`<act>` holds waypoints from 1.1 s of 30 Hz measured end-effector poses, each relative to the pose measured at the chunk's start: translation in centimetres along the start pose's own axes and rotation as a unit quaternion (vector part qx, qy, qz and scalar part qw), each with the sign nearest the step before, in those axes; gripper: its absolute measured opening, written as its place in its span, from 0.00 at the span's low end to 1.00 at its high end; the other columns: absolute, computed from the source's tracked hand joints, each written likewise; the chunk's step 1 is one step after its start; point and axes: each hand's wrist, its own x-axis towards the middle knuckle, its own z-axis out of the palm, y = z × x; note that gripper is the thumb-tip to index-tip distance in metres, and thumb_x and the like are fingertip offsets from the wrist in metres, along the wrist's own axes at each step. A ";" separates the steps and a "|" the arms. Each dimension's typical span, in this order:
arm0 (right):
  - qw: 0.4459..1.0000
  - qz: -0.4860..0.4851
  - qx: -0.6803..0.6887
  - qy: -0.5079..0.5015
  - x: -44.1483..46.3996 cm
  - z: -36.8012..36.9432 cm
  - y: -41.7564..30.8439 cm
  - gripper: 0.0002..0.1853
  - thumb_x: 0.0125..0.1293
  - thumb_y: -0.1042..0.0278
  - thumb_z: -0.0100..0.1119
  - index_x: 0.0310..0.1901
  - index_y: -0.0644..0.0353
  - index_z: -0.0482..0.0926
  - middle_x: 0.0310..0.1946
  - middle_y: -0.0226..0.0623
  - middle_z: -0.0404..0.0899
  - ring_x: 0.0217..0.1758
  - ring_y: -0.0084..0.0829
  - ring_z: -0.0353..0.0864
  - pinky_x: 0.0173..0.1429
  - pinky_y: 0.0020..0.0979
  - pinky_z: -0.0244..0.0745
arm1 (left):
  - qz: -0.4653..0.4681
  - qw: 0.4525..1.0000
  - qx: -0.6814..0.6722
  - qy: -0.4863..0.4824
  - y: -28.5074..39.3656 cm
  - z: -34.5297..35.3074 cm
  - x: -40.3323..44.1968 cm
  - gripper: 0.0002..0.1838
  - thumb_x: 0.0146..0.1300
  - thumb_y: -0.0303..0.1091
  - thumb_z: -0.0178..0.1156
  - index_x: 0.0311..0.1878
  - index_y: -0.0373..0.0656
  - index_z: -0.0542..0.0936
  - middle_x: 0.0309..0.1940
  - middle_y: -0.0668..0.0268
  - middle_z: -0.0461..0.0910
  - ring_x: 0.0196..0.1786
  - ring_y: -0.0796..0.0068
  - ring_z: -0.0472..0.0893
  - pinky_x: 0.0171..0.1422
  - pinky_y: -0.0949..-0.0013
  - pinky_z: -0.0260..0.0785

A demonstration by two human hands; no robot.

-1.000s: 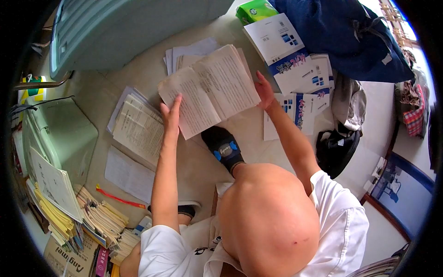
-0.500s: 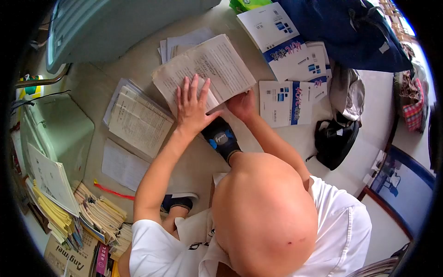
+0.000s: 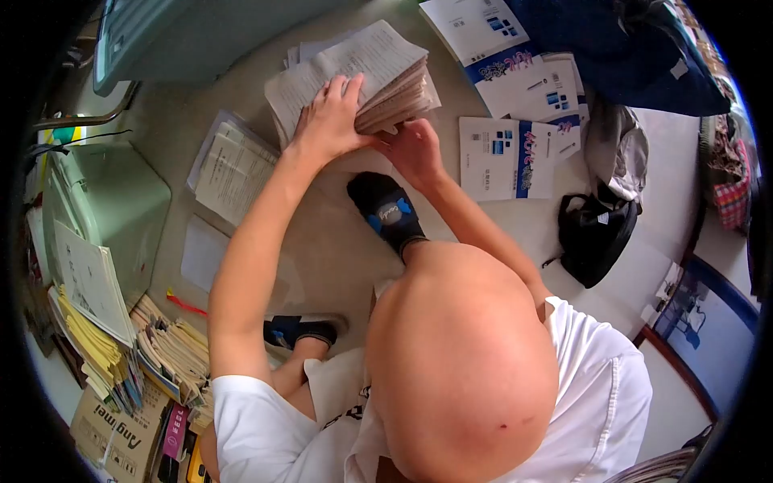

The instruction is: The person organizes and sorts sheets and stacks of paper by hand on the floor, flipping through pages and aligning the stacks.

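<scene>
Resting left hand (image 3: 330,125) on top of paper stack (image 3: 362,60), with fingers stretched over the printed upper page and thumb angled toward the other hand. Looks open, laid on rather than clenched. Touching near edge of same paper stack with right hand (image 3: 419,149), fingers curled in; can't tell whether pinching pages or only set against them. Very close together at the thumb side, both hands. Fanned a bit at right edge of stack, many layers showing. Out in front of the foot, above floor (image 3: 515,233); can't tell whether lying down or lifted.

To the left, on floor: document pile (image 3: 237,169), just beside left arm (image 3: 254,241); nearer, white sheet (image 3: 201,253). Farther left: green plastic box (image 3: 121,217), yellow folders (image 3: 93,338), cardboard box (image 3: 117,435) at lower left.

To the right: white-and-blue booklets (image 3: 503,161), some overlapping; dark blue bag (image 3: 620,56) beyond; black bag (image 3: 596,241) nearer.

Below hands: black slipper (image 3: 390,211) with blue patches, worn on foot.
</scene>
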 end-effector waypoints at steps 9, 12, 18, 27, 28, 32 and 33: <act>0.996 -0.033 -0.050 0.060 1.6 1.7 1.2 0.38 0.64 0.82 0.49 0.76 0.52 0.52 0.70 0.41 0.65 0.67 0.44 0.75 0.71 0.47 0.72 | 0.078 0.995 -0.021 -0.067 -3.7 -2.6 2.9 0.45 0.44 0.43 0.78 0.67 0.40 0.72 0.54 0.49 0.81 0.58 0.46 0.80 0.62 0.53 0.75; 0.992 -0.017 -0.080 0.092 2.1 0.4 2.2 0.37 0.64 0.83 0.50 0.74 0.52 0.54 0.68 0.40 0.66 0.65 0.41 0.76 0.70 0.46 0.73 | 0.093 0.990 -0.057 -0.092 -4.5 -2.3 3.5 0.40 0.45 0.41 0.77 0.63 0.42 0.74 0.50 0.47 0.82 0.55 0.46 0.81 0.60 0.52 0.75; 0.984 -0.009 -0.126 0.128 1.8 -1.3 3.0 0.29 0.68 0.80 0.53 0.69 0.55 0.59 0.62 0.39 0.70 0.62 0.36 0.76 0.69 0.48 0.75 | 0.086 0.993 -0.030 -0.070 -4.7 -1.1 3.3 0.37 0.44 0.39 0.77 0.59 0.42 0.75 0.48 0.47 0.83 0.53 0.45 0.82 0.57 0.51 0.76; 0.989 -0.008 -0.114 0.090 1.0 -3.1 2.0 0.27 0.77 0.53 0.48 0.69 0.60 0.65 0.64 0.44 0.73 0.67 0.42 0.73 0.72 0.50 0.70 | 0.084 0.994 -0.038 -0.054 -4.1 -1.7 3.0 0.35 0.42 0.38 0.77 0.56 0.42 0.75 0.43 0.48 0.84 0.49 0.46 0.83 0.55 0.53 0.77; 0.995 -0.015 -0.051 0.086 0.9 -2.8 1.6 0.32 0.78 0.42 0.44 0.70 0.61 0.66 0.65 0.47 0.72 0.69 0.45 0.73 0.73 0.49 0.68 | 0.076 0.994 -0.041 -0.060 -4.1 -1.7 2.9 0.35 0.43 0.37 0.77 0.58 0.43 0.75 0.45 0.49 0.84 0.51 0.45 0.83 0.55 0.52 0.77; 0.995 -0.013 -0.042 0.092 1.0 -2.4 0.4 0.41 0.76 0.31 0.35 0.72 0.61 0.63 0.68 0.49 0.71 0.70 0.47 0.71 0.76 0.53 0.62 | 0.073 0.995 -0.027 -0.063 -4.1 -1.8 2.9 0.37 0.43 0.36 0.78 0.60 0.45 0.74 0.47 0.50 0.84 0.52 0.45 0.82 0.56 0.51 0.76; 0.994 -0.007 -0.046 0.100 1.1 -2.8 0.4 0.39 0.77 0.33 0.36 0.71 0.61 0.64 0.67 0.49 0.71 0.69 0.47 0.72 0.75 0.52 0.63 | 0.074 0.995 -0.028 -0.063 -4.1 -1.8 3.0 0.37 0.43 0.36 0.78 0.60 0.45 0.74 0.47 0.50 0.84 0.52 0.45 0.82 0.56 0.51 0.76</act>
